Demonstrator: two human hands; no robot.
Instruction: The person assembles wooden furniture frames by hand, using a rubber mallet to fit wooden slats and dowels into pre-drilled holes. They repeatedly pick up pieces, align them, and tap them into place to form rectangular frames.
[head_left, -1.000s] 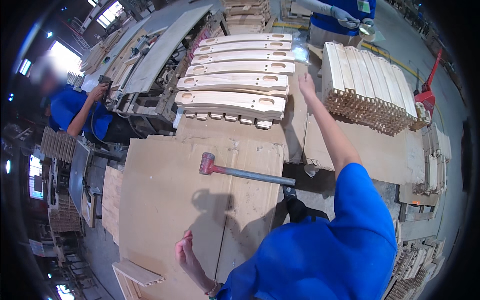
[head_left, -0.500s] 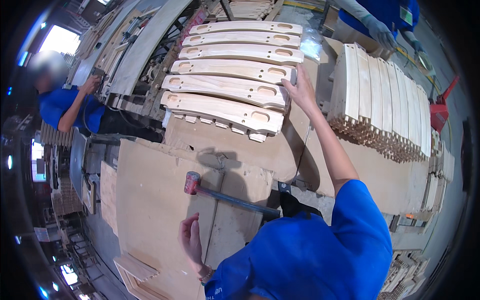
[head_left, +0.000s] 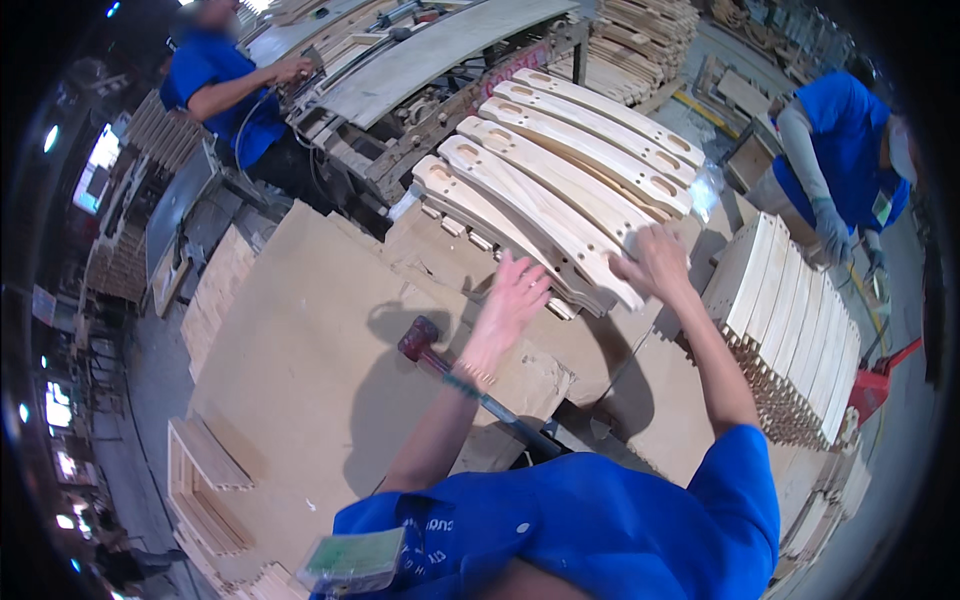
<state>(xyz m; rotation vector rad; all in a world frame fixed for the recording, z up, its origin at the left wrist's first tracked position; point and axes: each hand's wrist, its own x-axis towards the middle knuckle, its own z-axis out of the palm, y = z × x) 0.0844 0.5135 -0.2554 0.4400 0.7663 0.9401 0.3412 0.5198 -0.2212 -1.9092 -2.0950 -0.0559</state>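
Note:
A row of pale curved wooden rails [head_left: 545,195], with slots and small holes near their ends, lies on top of a stack in front of me. My right hand [head_left: 660,266] is closed around the right end of a rail near the front of the row, its thumb on the near side. That rail sits tilted against its neighbours. Just short of the front rail is my left hand [head_left: 515,298], its fingers spread and holding nothing. Below it lies a mallet [head_left: 420,338] with a dark red head and a bluish handle, partly hidden behind my left forearm.
Brown cardboard [head_left: 290,340] covers the surface before me. At right stands a stack of wooden slats [head_left: 790,310], with a gloved co-worker [head_left: 835,150] beyond it. Another person [head_left: 225,90] works at a bench far left. Wooden frames [head_left: 205,480] lie lower left.
My left hand has moved up and forward to the front of the rails. My right hand now grips a rail end, and the rails look disarranged. The view has turned.

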